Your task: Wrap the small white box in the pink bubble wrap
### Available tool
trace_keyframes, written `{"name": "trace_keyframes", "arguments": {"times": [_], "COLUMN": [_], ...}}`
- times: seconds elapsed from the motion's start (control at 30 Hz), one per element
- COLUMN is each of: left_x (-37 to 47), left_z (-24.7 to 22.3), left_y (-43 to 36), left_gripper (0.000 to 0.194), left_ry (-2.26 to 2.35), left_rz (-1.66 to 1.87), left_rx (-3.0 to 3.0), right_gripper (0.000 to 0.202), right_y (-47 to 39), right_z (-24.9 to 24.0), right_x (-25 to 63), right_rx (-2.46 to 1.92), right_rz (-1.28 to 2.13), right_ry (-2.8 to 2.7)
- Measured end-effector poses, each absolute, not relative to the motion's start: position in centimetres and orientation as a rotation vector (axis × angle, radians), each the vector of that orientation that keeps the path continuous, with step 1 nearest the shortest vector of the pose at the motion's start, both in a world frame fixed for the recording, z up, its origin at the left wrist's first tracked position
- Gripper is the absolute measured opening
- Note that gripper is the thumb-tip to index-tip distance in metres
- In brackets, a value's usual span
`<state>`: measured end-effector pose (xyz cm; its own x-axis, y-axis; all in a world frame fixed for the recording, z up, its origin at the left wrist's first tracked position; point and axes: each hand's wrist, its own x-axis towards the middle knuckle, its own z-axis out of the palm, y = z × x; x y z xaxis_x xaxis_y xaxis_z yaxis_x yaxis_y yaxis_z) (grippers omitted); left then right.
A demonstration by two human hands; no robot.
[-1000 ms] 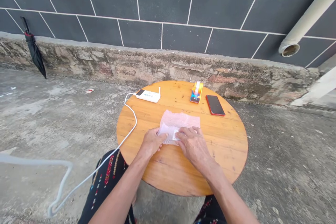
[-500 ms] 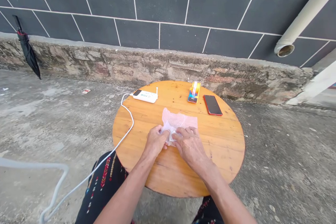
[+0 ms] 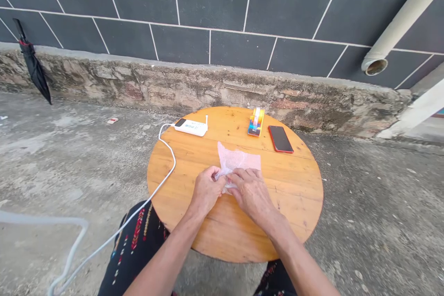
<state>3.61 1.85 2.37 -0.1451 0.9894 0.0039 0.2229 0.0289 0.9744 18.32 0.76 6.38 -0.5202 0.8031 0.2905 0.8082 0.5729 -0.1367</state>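
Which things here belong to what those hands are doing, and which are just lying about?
In use:
pinkish sheet, pinched by the left hand, right hand on it
wooden table underneath

Apparently just lying about:
tape dispenser (untouched, possibly related)
phone
white corded device
closed umbrella

wrap (image 3: pixel 244 160): thin plastic (rather crinkled) | tabletop (image 3: pixel 291 189): smooth wood | ledge (image 3: pixel 194 87): rough stone

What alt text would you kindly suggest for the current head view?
A person's left hand pinches a crumpled, translucent pale pink sheet, the right hand lying over part of it, on a round wooden table. Beyond are a white oblong plastic device, a yellow and blue tape dispenser and a black, red-edged phone.
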Motion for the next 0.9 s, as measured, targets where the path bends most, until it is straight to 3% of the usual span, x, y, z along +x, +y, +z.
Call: {"name": "trace_keyframes", "arguments": {"times": [0.2, 0.43, 0.63, 0.9], "left_x": [3.7, 3.5, 3.8, 3.1], "left_z": [3.1, 3.2, 2.6, 2.6], "left_y": [1.1, -0.1, -0.5, -0.4], "left_gripper": [0.008, 0.013, 0.023, 0.024], "left_ry": [1.514, 1.511, 1.503, 1.398], "left_rz": [1.195, 1.210, 1.296, 1.143], "left_rx": [1.441, 1.688, 1.887, 2.386], "right_gripper": [0.016, 0.054, 0.057, 0.053], "right_y": [1.0, 1.4, 1.3, 1.3], "right_z": [6.3, 5.4, 4.9, 5.1], "right_x": [18.4, 18.6, 18.6, 18.6], "right_rx": [-1.289, -1.295, -1.329, -1.300], "right_rz": [0.026, 0.123, 0.170, 0.172], "right_ry": [-2.477, -2.343, -2.306, -2.295]}}
